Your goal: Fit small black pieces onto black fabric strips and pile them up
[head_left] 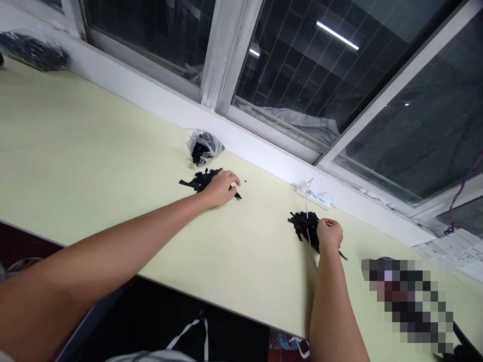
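Observation:
My left hand (222, 189) rests over a loose pile of small black fabric-like strips (199, 181) in the middle of the table. A gap shows between its thumb and curved fingers, and one dark piece lies by the thumb. Farther right, my right hand (330, 233) is closed in a pinch at the edge of a second pile of black strips (304, 223). What its fingertips hold is too small to make out. A thin white cable (308, 201) runs across this second pile. Behind the first pile stands a clear plastic bag (213, 143) with more black pieces inside.
The pale yellow table (113, 146) runs along a window wall. A white power strip (313, 193) lies against the sill behind the right pile. A plastic-wrapped dark bundle (37, 50) sits far left. A blurred-out dark object (407, 301) is at the right.

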Demonstrator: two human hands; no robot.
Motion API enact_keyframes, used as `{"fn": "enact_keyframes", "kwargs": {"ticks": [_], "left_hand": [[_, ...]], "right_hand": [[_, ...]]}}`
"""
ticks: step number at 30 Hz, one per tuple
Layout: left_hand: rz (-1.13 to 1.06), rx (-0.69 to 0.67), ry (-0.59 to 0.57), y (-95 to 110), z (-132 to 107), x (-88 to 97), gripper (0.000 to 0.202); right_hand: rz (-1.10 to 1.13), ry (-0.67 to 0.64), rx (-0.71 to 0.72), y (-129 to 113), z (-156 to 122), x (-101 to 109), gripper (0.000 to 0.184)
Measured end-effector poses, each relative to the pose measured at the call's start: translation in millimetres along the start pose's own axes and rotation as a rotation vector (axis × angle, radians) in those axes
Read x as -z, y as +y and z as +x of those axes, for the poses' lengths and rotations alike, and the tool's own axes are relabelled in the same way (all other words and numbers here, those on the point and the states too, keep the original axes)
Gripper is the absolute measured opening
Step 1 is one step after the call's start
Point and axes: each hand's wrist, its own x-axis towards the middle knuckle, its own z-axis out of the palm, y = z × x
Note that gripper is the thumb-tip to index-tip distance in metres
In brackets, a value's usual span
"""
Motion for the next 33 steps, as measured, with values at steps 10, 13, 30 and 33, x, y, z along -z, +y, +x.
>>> {"fn": "enact_keyframes", "kwargs": {"ticks": [10,13,30,33], "left_hand": [[0.203,-0.117,-0.157,-4.7,-5.6,-11.0,0.019],[0.151,-0.129,-0.099,-1.5,-2.5,-13.4,0.02],[-0.552,0.08,0.004,49.1,-11.4,-19.7,0.011],[-0.599,0.113,0.01,51.5,-12.6,-22.9,0.01]], "right_hand": [[-0.151,0.151,0.13,-18.1,-29.3,-6.5,0.029],[-0.11,0.16,0.276,-36.3,-47.1,-6.1,0.029],[0.677,-0.898,0.398,-94.1,-152.6,-54.7,0.045],[0.7,-0.911,0.328,-93.3,-153.9,-59.4,0.045]]}}
